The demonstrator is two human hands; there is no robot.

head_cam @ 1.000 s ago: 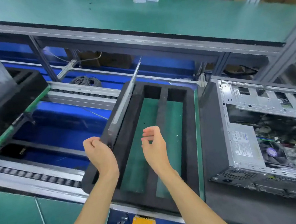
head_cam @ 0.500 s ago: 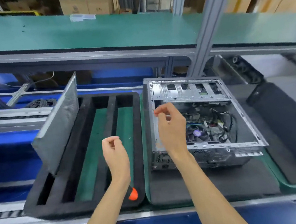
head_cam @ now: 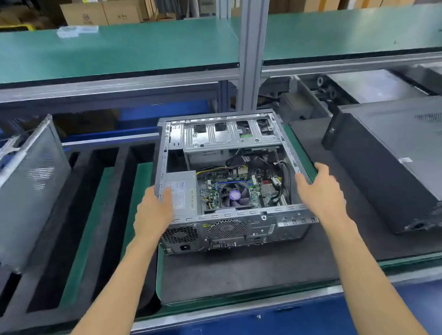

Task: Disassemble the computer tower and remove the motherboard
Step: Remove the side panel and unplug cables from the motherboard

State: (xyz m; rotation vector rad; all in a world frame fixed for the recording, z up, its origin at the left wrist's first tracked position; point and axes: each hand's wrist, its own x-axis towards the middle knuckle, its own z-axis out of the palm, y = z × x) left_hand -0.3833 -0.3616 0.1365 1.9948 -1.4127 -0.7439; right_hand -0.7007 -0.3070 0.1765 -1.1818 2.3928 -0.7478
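Both bare forearms reach forward from the bottom edge, angling slightly toward each other. The left hand (head_cam: 152, 213) is seen from the back, thumb pointing inward to the right, the fingers curved away out of sight. The right hand (head_cam: 321, 192) is spread, thumb pointing left and fingers extended forward, loosely straight. The wrists are level, well apart.
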